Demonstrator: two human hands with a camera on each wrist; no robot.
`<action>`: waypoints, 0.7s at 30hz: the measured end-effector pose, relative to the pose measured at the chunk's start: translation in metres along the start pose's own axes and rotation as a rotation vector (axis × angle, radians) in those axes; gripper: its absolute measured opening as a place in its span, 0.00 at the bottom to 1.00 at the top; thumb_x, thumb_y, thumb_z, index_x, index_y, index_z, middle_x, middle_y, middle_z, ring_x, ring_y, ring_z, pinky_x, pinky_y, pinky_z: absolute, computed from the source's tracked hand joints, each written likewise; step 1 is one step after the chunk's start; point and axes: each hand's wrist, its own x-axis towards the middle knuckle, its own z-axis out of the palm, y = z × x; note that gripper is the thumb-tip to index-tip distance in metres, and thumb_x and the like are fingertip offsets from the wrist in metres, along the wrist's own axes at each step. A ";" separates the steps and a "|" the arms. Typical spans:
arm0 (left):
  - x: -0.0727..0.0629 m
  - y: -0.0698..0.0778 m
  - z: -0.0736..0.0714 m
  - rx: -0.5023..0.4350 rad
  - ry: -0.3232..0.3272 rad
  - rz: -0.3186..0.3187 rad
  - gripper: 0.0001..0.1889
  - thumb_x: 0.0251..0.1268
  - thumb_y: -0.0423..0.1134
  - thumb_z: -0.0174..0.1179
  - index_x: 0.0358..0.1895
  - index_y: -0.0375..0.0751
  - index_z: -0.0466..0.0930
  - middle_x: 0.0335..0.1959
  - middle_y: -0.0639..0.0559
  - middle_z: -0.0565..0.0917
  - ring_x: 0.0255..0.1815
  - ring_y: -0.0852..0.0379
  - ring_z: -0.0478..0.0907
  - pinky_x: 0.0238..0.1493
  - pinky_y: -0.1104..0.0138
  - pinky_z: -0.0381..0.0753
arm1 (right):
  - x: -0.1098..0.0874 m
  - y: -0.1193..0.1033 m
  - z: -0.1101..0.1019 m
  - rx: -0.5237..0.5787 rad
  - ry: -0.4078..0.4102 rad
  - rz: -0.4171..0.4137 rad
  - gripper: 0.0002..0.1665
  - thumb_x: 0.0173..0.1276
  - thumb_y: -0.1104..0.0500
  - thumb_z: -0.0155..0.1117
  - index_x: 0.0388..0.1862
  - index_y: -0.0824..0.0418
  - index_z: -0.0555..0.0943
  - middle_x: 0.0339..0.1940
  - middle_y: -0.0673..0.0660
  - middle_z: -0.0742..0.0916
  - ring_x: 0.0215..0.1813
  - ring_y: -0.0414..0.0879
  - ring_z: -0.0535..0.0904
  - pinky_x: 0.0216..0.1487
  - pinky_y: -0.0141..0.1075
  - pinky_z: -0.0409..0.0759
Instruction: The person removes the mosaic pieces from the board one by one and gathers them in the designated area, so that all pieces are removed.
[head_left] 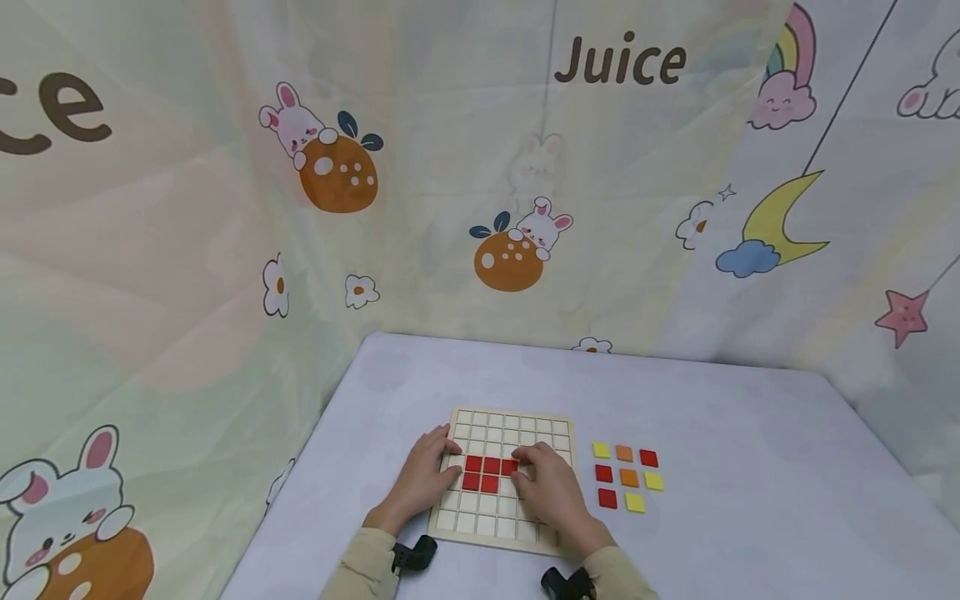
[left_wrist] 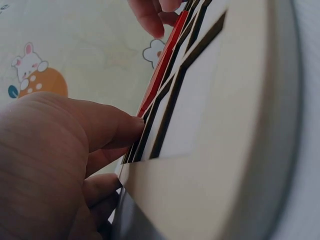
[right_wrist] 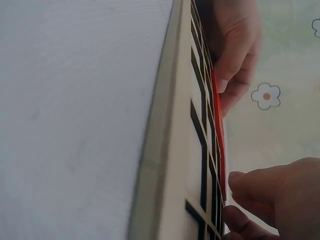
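A pale wooden grid board [head_left: 498,542] lies flat on the table. Red square tiles [head_left: 490,483] sit in its middle cells, three in the upper row and two in the row below. The left hand [head_left: 420,475] rests at the board's left edge, fingers relaxed, thumb [left_wrist: 120,125] over the frame beside the tiles. From the right, the right hand [head_left: 551,492] reaches over the board. Its thumb and forefinger stand slightly apart at the right end of the upper row, right at the last red tile [head_left: 509,467]. The right palm and forearm cover some lower right cells.
To the right of the board, loose tiles lie in rough rows: yellow [head_left: 602,450], orange [head_left: 629,477] and red [head_left: 607,498] ones. A white cloth covers the table [head_left: 720,425]. A printed curtain [head_left: 420,167] hangs behind it. Black wrist cameras [head_left: 415,553] sit on both sleeves.
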 end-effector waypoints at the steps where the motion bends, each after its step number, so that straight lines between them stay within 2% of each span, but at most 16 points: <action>1: 0.000 0.000 0.000 0.002 0.002 0.001 0.08 0.61 0.33 0.63 0.42 0.42 0.78 0.72 0.37 0.65 0.74 0.38 0.57 0.77 0.48 0.52 | 0.001 0.000 0.001 -0.003 0.002 0.003 0.16 0.60 0.57 0.71 0.48 0.55 0.84 0.42 0.48 0.82 0.39 0.40 0.75 0.43 0.37 0.83; 8: 0.000 -0.001 0.001 0.006 0.011 0.007 0.08 0.61 0.33 0.63 0.42 0.43 0.78 0.72 0.37 0.65 0.74 0.38 0.58 0.76 0.48 0.53 | 0.003 0.000 0.006 -0.019 0.008 0.011 0.18 0.59 0.56 0.73 0.49 0.55 0.84 0.40 0.48 0.81 0.38 0.41 0.75 0.39 0.35 0.82; 21: 0.001 -0.003 0.002 0.009 0.015 0.011 0.08 0.60 0.33 0.63 0.42 0.44 0.78 0.71 0.37 0.66 0.74 0.39 0.58 0.77 0.48 0.53 | 0.002 0.000 0.010 -0.028 0.031 0.008 0.15 0.59 0.55 0.74 0.45 0.54 0.85 0.39 0.48 0.81 0.40 0.41 0.76 0.42 0.37 0.83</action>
